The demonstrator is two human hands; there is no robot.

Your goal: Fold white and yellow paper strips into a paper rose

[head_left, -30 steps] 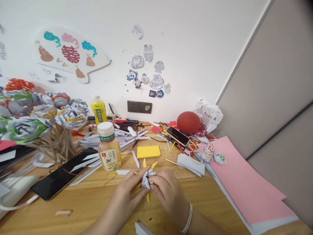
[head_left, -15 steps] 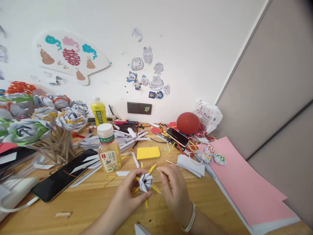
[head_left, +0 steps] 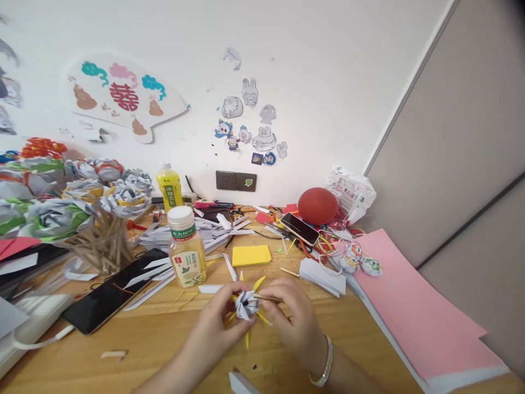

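Between the fingers and thumb of my left hand (head_left: 223,317) is a small folded paper flower (head_left: 247,306), white at its centre with pointed yellow petals spreading out around it. The left hand is closed on its left side. My right hand (head_left: 291,312), with a bracelet at the wrist, pinches a thin wooden stick (head_left: 266,297). The stick's tip reaches the white folds of the flower's upper right side; whether it touches them I cannot tell. Just beyond the hands lies a stack of yellow paper (head_left: 251,255).
A tea bottle (head_left: 187,251) and a yellow drink bottle (head_left: 169,186) stand left of centre. Finished paper flowers (head_left: 57,219) fill a holder at far left. A phone (head_left: 299,229), a red balloon (head_left: 318,206), white paper strips (head_left: 322,277) and pink sheets (head_left: 422,312) lie right.
My right hand has moved slightly left, bringing the stick up to the white centre of the flower. The left hand still holds the flower. The view has shifted slightly.
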